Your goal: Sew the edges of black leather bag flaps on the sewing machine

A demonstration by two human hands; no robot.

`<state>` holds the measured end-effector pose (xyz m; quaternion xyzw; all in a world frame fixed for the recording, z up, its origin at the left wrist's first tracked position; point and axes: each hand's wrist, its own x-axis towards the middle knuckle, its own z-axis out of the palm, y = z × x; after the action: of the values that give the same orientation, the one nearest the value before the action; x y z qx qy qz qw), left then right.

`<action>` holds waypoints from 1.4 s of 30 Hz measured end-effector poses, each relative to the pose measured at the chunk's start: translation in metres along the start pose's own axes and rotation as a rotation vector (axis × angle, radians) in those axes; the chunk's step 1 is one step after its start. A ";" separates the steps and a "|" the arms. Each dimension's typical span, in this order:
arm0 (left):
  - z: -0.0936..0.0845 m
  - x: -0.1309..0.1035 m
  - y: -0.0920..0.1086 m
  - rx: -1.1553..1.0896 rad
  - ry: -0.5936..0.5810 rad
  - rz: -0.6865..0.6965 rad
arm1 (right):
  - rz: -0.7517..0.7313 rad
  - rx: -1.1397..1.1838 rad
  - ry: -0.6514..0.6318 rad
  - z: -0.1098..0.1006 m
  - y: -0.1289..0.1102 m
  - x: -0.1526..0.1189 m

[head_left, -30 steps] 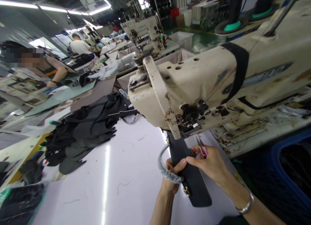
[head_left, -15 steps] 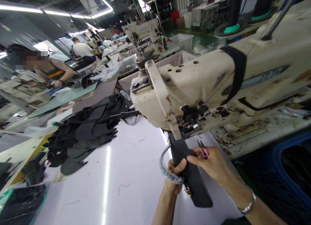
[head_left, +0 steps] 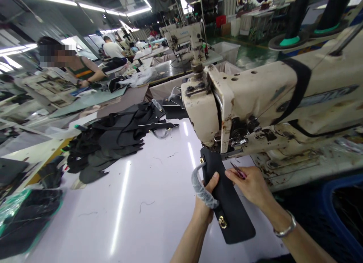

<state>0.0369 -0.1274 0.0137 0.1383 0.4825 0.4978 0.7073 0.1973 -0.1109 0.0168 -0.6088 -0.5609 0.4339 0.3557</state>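
The black handled panel, drawn back, now shows its far end by the sewing machine, seemingly freer to turn; left hand pinches it; right hand clasps scissors, blades narrowed.

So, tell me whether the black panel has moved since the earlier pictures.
Yes: judged against the near sewing machine, the black panel has shifted left in the picture and slightly toward the wearer.
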 end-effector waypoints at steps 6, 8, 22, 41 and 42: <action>0.017 0.010 0.002 0.058 0.065 -0.012 | 0.085 0.121 -0.004 -0.001 0.000 0.004; 0.021 0.008 0.003 0.018 0.072 -0.027 | 0.103 0.149 0.007 -0.001 -0.002 0.004; 0.016 0.028 0.007 -0.040 0.043 -0.028 | 0.156 0.314 0.032 0.005 -0.003 0.025; 0.034 0.037 0.026 -0.132 0.106 0.063 | 0.093 0.164 0.179 0.014 -0.012 0.047; 0.032 0.037 0.024 -0.121 0.085 0.041 | 0.092 0.171 0.175 0.014 -0.011 0.046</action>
<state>0.0510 -0.0758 0.0261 0.0840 0.4780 0.5459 0.6830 0.1802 -0.0645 0.0156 -0.6368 -0.4599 0.4414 0.4337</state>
